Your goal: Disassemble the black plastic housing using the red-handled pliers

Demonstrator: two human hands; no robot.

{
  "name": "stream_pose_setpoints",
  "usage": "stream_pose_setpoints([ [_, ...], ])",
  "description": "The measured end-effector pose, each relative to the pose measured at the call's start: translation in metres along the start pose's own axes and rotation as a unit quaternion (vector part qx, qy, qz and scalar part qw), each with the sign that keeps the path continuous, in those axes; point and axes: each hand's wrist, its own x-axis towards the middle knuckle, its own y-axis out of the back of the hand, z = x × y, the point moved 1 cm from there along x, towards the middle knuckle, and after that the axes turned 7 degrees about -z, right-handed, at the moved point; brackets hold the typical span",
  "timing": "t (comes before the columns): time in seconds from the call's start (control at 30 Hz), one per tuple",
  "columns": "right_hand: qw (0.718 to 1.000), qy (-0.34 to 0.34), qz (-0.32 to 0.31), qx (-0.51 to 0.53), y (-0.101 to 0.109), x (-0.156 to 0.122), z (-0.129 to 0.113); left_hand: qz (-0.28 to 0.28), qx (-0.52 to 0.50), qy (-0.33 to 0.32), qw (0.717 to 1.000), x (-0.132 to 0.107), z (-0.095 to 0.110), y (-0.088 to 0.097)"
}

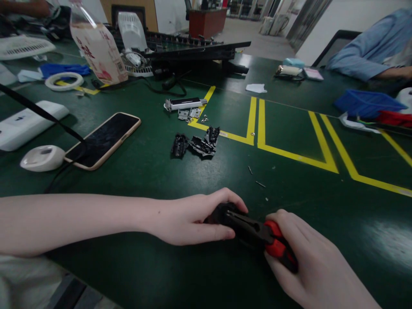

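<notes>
My right hand (305, 253) is wrapped round the red-and-black handles of a pair of pliers (273, 240), whose dark jaws point left. My left hand (199, 219) grips a black part (220, 212) between thumb and fingers, right at the plier tips. Much of that part is hidden by the fingers, so its kind does not show. Beyond the hands lie broken black plastic pieces (202, 146). Two small metal pins (260, 184) rest on the green table a little past the pliers.
At left are a phone (106, 139), a white oval device (43, 158) and a black strap. Farther back stand a bottle (99, 47), a tape roll (64, 80) and a white-and-black part (185, 103) near small metal plates. Yellow tape marks the table. A person's blue sleeve (373, 47) shows at right.
</notes>
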Motion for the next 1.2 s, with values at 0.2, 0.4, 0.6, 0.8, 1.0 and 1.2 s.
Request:
stream_pose_setpoints([
  [0.2, 0.999, -0.027, -0.028, 0.023, 0.0010, -0.0005, 0.0019, 0.016, 0.016, 0.013, 1.000, -0.0009, -0.0012, -0.0030],
  [0.4, 0.999, -0.031, -0.013, 0.028, -0.0015, 0.0005, 0.0009, 0.032, -0.060, 0.028, 0.997, 0.0004, -0.0004, -0.0055],
  [0.6, 0.999, -0.026, -0.020, 0.024, -0.0019, -0.0012, 0.0019, 0.028, -0.097, 0.023, 0.995, 0.0014, 0.0002, -0.0047],
  [0.8, 1.000, -0.010, -0.002, -0.004, -0.0003, -0.0017, 0.0016, 0.024, -0.065, 0.033, 0.997, 0.0008, 0.0040, -0.0035],
  [1.0, 0.997, 0.040, 0.054, -0.039, 0.0026, 0.0046, -0.0050, 0.015, 0.013, 0.011, 1.000, -0.0003, 0.0013, -0.0035],
  [1.2, 0.996, 0.046, 0.060, -0.056, -0.0052, 0.0019, -0.0026, 0.009, 0.050, 0.002, 0.999, -0.0006, -0.0019, -0.0034],
])
